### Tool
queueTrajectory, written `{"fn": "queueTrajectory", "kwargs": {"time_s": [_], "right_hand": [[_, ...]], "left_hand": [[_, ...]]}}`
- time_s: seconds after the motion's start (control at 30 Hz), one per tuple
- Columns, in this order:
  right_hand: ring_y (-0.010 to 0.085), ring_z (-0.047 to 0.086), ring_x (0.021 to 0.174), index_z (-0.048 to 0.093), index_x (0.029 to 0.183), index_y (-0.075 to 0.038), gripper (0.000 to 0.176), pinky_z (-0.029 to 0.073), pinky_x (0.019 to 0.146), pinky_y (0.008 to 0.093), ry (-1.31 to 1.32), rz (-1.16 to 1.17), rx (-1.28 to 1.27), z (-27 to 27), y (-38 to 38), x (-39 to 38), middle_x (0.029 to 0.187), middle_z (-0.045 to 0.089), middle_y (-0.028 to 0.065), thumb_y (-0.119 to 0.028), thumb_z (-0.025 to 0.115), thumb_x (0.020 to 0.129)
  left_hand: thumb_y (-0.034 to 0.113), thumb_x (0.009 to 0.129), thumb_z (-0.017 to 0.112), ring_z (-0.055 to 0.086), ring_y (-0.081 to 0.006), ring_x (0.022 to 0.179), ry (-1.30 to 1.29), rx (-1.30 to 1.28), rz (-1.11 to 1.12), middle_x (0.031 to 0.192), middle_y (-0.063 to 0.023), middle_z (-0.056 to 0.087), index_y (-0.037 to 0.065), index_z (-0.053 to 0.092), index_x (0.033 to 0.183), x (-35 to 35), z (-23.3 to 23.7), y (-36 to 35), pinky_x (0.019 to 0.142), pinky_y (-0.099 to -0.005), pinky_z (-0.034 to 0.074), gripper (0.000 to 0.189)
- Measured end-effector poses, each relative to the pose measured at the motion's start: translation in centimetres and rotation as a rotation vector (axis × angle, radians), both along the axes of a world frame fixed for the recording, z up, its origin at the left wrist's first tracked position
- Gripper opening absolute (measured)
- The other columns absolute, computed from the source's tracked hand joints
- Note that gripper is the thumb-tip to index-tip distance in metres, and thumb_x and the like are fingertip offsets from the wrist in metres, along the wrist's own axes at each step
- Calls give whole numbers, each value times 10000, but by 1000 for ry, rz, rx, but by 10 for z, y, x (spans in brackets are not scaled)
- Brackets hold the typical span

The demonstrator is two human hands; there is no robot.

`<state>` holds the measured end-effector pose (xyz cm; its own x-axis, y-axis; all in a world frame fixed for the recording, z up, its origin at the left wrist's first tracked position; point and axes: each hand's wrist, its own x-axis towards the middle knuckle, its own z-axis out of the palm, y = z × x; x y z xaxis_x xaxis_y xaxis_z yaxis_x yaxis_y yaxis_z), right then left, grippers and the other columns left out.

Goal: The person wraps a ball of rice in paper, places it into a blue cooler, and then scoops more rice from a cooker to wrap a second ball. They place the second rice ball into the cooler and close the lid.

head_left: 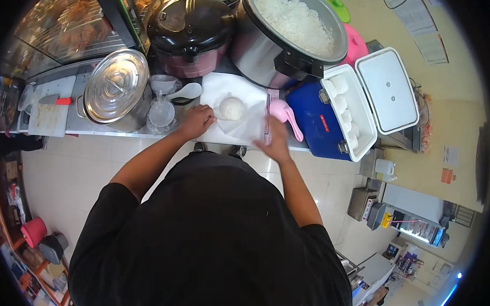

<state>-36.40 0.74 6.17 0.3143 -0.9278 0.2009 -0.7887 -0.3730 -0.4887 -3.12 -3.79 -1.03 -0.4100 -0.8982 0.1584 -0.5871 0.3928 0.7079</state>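
Note:
A rounded mound of white rice [232,108] sits on a sheet of white wrapping paper [244,130] on the counter, with a stack of similar white sheets [226,83] beneath and behind. My left hand [197,122] is at the left edge of the sheet, fingers curled in and closed on the paper's edge. To the right, my right hand [276,141] is slightly blurred, thumb spread away from the fingers, near the sheet's right edge. A pink rice scoop [281,112] lies just beyond it. A white ladle [189,91] rests left of the paper.
An open steel rice cooker [259,48] full of rice and a dark-lidded cooker [190,29] stand behind. On the right is an open blue cooler box [315,120] with white wrapped bundles [344,110]. A lidded pot [116,89] and cutting board [52,111] stand left.

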Motion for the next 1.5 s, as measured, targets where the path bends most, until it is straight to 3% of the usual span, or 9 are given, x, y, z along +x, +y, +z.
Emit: {"fn": "queueTrajectory", "kwargs": {"time_s": [0.13,0.3,0.53,0.77,0.93,1.07,1.1,1.23,1.5], "right_hand": [[380,483,1321,594,1324,-69,643,402,1093,460,-1,104,57,-11,10,45,1417,536,157,-222,847,753],[344,620,1085,653,971,-46,198,472,943,452,-33,22,-77,-43,7,30,1118,675,117,-19,711,783],[321,667,1117,672,990,-44,209,477,966,427,-242,-81,61,-21,3,8,1083,731,120,38,692,799],[316,667,1119,723,1032,-74,226,479,991,421,-245,-42,53,-27,19,-6,1134,735,116,-21,736,813],[284,665,1157,718,972,-94,132,470,1006,414,-292,9,208,2,55,-8,1118,747,77,-79,763,849],[222,656,770,683,954,-63,141,491,721,346,-468,-213,402,-21,53,-5,823,695,81,-204,691,963],[159,524,595,663,960,-24,230,421,578,324,-489,-261,403,-15,47,2,665,575,80,-251,651,998],[70,479,611,667,951,12,267,383,550,285,-528,-384,464,-38,23,8,680,590,1,-249,652,1007],[75,458,564,666,775,20,329,371,515,304,-447,-464,484,-60,-1,9,619,587,7,-261,732,934]], "left_hand": [[169,919,666,615,-349,841,50,-1,8,854,-132,633,40,615,902,-2,1,-6,771,-456,466,140],[202,905,689,629,-345,868,70,29,-42,878,-137,642,51,629,930,3,2,-8,780,-454,470,165],[231,834,751,577,-323,1167,-315,-135,-138,1163,-97,651,108,654,1151,2,46,21,1104,-457,359,354],[146,717,781,651,-249,1083,-250,-145,-194,1095,-55,724,117,716,1093,26,19,26,1074,-418,410,382],[151,786,768,678,-291,993,-173,-19,-376,996,-84,743,113,750,1014,42,69,42,944,-428,494,232],[242,944,706,667,-214,776,150,254,-85,825,-51,716,68,756,946,35,42,43,735,-375,509,182],[271,975,683,641,-181,722,242,402,10,785,-37,698,51,752,935,33,33,43,690,-358,497,234],[349,1022,631,536,-79,646,410,675,283,718,19,638,0,738,914,16,26,35,616,-297,453,381],[330,940,675,598,-132,670,400,870,582,738,-33,678,-24,752,931,5,0,31,633,-337,477,363]]}}
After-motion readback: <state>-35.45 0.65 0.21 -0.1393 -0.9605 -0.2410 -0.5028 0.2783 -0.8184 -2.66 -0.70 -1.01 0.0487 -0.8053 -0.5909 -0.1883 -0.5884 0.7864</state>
